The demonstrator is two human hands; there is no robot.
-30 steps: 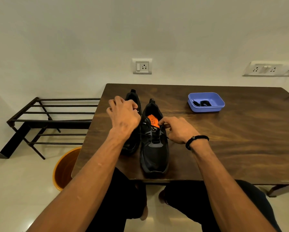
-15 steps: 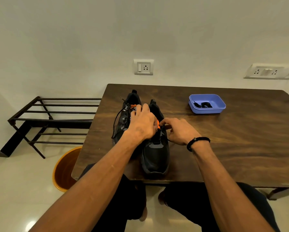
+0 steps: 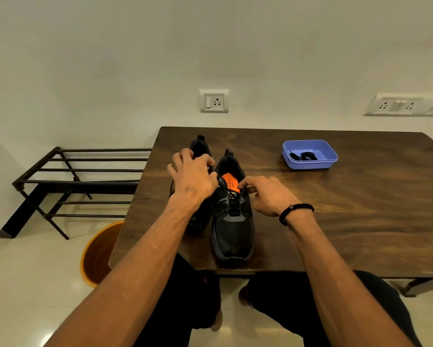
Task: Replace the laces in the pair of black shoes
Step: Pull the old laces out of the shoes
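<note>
Two black shoes stand side by side on the dark wooden table [image 3: 335,221], toes toward me. The right shoe [image 3: 233,229] shows an orange insole and a black lace across its eyelets. My right hand [image 3: 268,196] pinches that lace at the top eyelets. Most of the left shoe [image 3: 200,146] is hidden under my left hand [image 3: 193,179], whose fingers curl over its collar; a lace end hangs at the shoe's left side. Whether the left hand holds a lace is hidden.
A blue plastic tray [image 3: 310,164] with a coiled black lace [image 3: 305,156] sits at the back right of the table. A black metal rack [image 3: 80,181] stands left of the table, an orange bucket [image 3: 97,256] below its corner. Wall sockets [image 3: 214,101] are behind.
My left hand has swung back to the left, from over the right shoe's tongue to the left shoe. My right hand stays pinching at the right shoe's top eyelets.
</note>
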